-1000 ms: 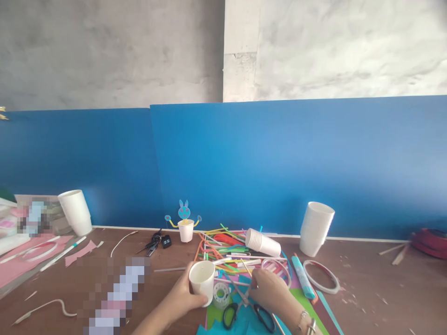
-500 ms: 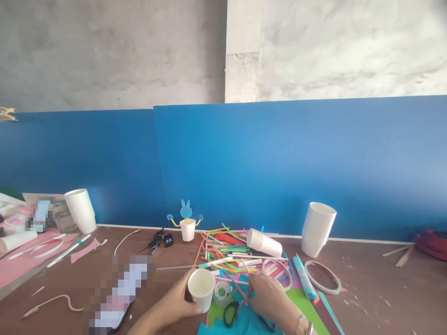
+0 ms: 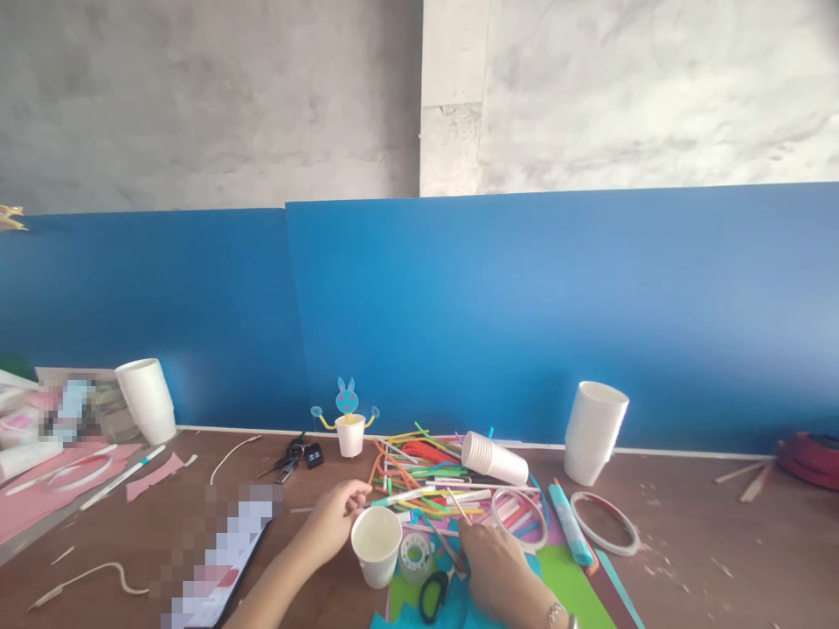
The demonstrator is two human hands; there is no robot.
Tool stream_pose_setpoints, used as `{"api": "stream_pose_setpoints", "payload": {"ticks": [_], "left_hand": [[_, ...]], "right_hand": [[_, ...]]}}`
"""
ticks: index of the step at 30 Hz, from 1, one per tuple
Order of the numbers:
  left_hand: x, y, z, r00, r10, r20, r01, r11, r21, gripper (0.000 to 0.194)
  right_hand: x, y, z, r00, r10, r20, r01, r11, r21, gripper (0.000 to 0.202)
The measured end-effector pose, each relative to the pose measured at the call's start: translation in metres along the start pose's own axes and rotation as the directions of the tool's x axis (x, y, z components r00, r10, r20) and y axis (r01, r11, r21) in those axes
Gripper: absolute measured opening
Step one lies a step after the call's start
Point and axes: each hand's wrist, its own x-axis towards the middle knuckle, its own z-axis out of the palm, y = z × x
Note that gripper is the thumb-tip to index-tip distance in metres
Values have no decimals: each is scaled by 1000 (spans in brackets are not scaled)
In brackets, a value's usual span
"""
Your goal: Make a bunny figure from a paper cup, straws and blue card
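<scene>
My left hand [image 3: 337, 515] is beside a white paper cup [image 3: 376, 546], no longer touching it, its fingers loosely curled and apart near a white-and-teal stick [image 3: 403, 496]. I cannot make out anything held in it. The cup stands upright with its mouth showing. My right hand [image 3: 498, 559] is closed round a thin pale stick [image 3: 458, 502] that points up and left. Under and beside that hand lie scissors [image 3: 433, 597] with black handles, on blue paper [image 3: 410, 616]. A roll of clear tape [image 3: 415, 556] sits between cup and scissors.
Coloured pipe cleaners and straws [image 3: 419, 472] are heaped behind my hands, with stacked cups [image 3: 495, 459] lying on them. A rabbit-topped cup [image 3: 350, 435], keys [image 3: 292, 459], a phone [image 3: 226, 568], a cup stack [image 3: 593, 432], a blue tube [image 3: 569, 524] and tape rings [image 3: 604, 523] surround them.
My left hand has let go of the paper cup and moved up and left of it. The cup stays in place. My right hand still holds the thin stick, shifted slightly left.
</scene>
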Motion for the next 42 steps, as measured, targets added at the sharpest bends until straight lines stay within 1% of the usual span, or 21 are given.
{"api": "stream_pose_setpoints", "payload": {"ticks": [2,4,7,10,12,15,19,22,24,25,26,27,28,30,31,32,34,35,37,39,42], "left_hand": [[18,-3,6,999,52,2,-52,998,38,24],[35,-3,11,996,95,2,-94,993,71,19],[55,2,16,987,160,15,-161,980,117,22],[67,8,23,971,231,66,-238,959,151,28],[71,12,28,961,259,92,-272,946,175,31],[77,16,33,958,268,106,-285,934,213,24],[82,24,29,965,249,85,-262,940,220,13],[81,37,20,978,208,29,-210,962,176,11],[76,50,18,982,189,-2,-187,976,107,14],[73,59,18,983,184,-14,-183,981,61,16],[68,69,20,983,182,-16,-182,983,9,17],[62,79,23,983,181,-5,-181,983,-42,18],[56,91,26,984,179,10,-178,980,-89,20],[42,114,34,981,181,71,-165,968,-190,22],[35,125,37,978,153,141,-101,941,-322,24],[29,134,41,971,144,193,-51,907,-419,28],[18,147,47,957,133,257,14,866,-499,34],[15,150,50,947,123,295,51,854,-518,37],[10,153,53,935,102,339,109,828,-550,41],[6,151,55,921,92,379,171,778,-604,43],[2,145,56,882,117,457,272,665,-695,39]], "right_hand": [[-1,0,-2,1000,8,-2,-8,1000,-23,48],[-2,0,-5,1000,20,7,-19,999,-36,49],[-4,-1,-10,999,29,37,-28,999,-36,49],[-5,-1,-14,998,28,54,-26,999,-29,46],[-5,-2,-15,998,30,53,-29,999,-18,43],[-5,0,-15,998,38,53,-39,999,1,41],[-3,7,-11,998,40,42,-42,998,49,36],[3,15,-8,998,56,-26,-51,988,148,27],[9,17,-9,991,93,-99,-68,970,235,22],[12,17,-9,984,105,-141,-57,949,310,23],[15,15,-10,977,103,-188,-17,912,410,26],[17,13,-12,967,86,-242,55,850,524,29],[18,10,-14,951,61,-303,154,757,635,33],[16,4,-20,911,42,-410,336,500,798,41],[13,1,-23,898,49,-436,387,381,840,42],[11,-1,-26,892,74,-445,409,281,868,42],[5,-2,-33,886,167,-434,413,143,899,38],[3,-2,-36,878,218,-426,413,102,905,37],[1,1,-38,866,285,-411,412,57,909,33],[2,4,-38,882,286,-375,390,3,921,32],[4,7,-34,937,217,-272,308,-151,939,33]]}}
